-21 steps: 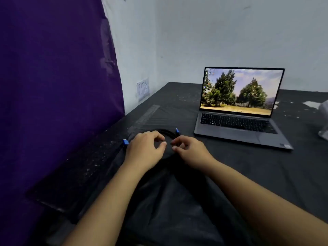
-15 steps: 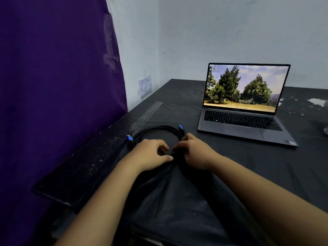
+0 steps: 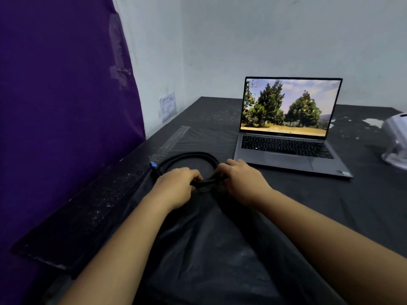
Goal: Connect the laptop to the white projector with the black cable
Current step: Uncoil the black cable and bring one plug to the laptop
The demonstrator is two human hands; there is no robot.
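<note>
Both hands are closing on the coiled black cable [image 3: 187,156], which is lying on the dark plastic-covered desk [image 3: 308,205] just in front of the person. The left hand [image 3: 176,186] is curling its fingers over the near left part of the coil, and the right hand [image 3: 241,179] is gripping the near right part, so the bunched strands are running between the two hands in a short, roughly left-to-right line. The hands are sitting close together but not touching. The rest of the coil is looping away from the hands toward the far left in a flattened ring. One blue-tipped connector [image 3: 153,166] is sticking out at the left side of the ring, pointing up and away toward the purple cloth [image 3: 61,106] hanging at the left. The other end of the cable is hidden under the right hand.

The open grey laptop [image 3: 288,148] is standing just beyond and to the right of the right hand, its lit screen showing trees and facing the person. The white projector [image 3: 396,139] is sitting well apart at the right edge, only partly in view. The cable is touching neither of them.
</note>
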